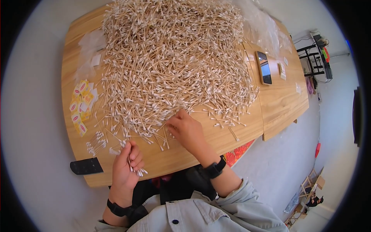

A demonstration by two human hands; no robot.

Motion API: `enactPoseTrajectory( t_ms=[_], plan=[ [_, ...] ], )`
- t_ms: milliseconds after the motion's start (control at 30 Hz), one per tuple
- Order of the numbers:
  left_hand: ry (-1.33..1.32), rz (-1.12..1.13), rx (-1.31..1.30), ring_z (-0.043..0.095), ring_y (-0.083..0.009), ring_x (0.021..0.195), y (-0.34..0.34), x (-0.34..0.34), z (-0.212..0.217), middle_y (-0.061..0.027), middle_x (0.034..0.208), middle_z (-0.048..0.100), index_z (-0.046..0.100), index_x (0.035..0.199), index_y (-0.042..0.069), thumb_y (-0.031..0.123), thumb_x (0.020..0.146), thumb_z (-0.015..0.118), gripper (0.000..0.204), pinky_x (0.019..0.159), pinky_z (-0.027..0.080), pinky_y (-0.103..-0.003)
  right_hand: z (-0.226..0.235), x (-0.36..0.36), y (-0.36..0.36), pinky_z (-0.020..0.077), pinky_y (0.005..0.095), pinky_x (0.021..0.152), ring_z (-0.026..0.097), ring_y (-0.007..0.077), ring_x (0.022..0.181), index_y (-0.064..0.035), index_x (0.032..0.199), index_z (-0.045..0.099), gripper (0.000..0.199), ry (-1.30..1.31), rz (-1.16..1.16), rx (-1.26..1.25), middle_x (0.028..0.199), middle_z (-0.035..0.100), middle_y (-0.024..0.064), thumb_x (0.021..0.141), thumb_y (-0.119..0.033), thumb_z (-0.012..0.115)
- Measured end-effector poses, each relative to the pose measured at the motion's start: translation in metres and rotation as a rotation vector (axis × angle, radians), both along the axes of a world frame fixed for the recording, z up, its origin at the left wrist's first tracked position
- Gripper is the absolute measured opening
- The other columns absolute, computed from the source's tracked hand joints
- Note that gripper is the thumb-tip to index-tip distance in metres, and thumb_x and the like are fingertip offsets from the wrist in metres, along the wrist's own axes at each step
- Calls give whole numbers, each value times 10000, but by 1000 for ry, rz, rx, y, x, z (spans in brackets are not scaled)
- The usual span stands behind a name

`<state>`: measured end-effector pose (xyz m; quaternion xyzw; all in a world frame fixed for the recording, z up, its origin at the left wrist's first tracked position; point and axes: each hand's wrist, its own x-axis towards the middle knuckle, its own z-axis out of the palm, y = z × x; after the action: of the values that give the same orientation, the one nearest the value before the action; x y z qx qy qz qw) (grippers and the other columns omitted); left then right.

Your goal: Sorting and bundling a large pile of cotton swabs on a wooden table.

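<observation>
A great heap of cotton swabs with wooden sticks and white tips covers most of the table. Low on the left, my left hand is closed around a small bunch of cotton swabs, whose white tips stick out below the fingers. At the heap's near edge, my right hand has its fingers pinched together among loose swabs; whatever is between the fingertips is hidden. Left of my left hand, a small group of swabs lies roughly side by side on the wood.
Yellow and white printed packets lie on the table's left side, near a clear plastic bag. A black object rests at the near-left edge. Rightward are a phone, more clear plastic and a small pale item.
</observation>
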<state>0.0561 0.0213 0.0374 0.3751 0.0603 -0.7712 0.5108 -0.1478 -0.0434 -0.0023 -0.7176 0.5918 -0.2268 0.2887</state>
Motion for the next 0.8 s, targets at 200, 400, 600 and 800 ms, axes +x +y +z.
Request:
enactPoseTrajectory(
  t_ms=[200, 400, 600, 800],
  plan=[
    [15, 10, -9, 336, -45, 504, 12, 4, 2, 29, 648, 375, 509, 980, 62, 186, 954, 418, 156, 423, 309, -182, -2, -12, -18, 480, 365, 631, 586, 257, 768, -122, 774, 633, 72, 152, 108, 120, 859, 534, 61, 707, -106, 651],
    [48, 14, 14, 342, -49, 509, 24, 7, -2, 27, 648, 379, 525, 964, 56, 185, 945, 439, 156, 426, 310, -185, 1, -25, -20, 480, 361, 629, 592, 252, 733, -117, 772, 634, 85, 163, 189, 78, 830, 546, 63, 696, -94, 664],
    [-17, 20, 54, 517, -112, 663, 32, -3, -13, -20, 797, 530, 535, 1031, 41, 189, 932, 462, 192, 562, 450, -226, 27, -16, 8, 467, 297, 560, 582, 179, 611, -73, 858, 634, 108, -303, -277, 112, 787, 594, 70, 755, -93, 662],
    [30, 52, 162, 584, -194, 854, 26, -33, -6, -75, 928, 598, 537, 1072, 25, 214, 919, 485, 248, 755, 501, -338, 48, 38, 70, 454, 279, 546, 584, 166, 630, -34, 883, 622, 147, -398, -75, 56, 761, 586, 76, 762, -103, 673]
  ],
)
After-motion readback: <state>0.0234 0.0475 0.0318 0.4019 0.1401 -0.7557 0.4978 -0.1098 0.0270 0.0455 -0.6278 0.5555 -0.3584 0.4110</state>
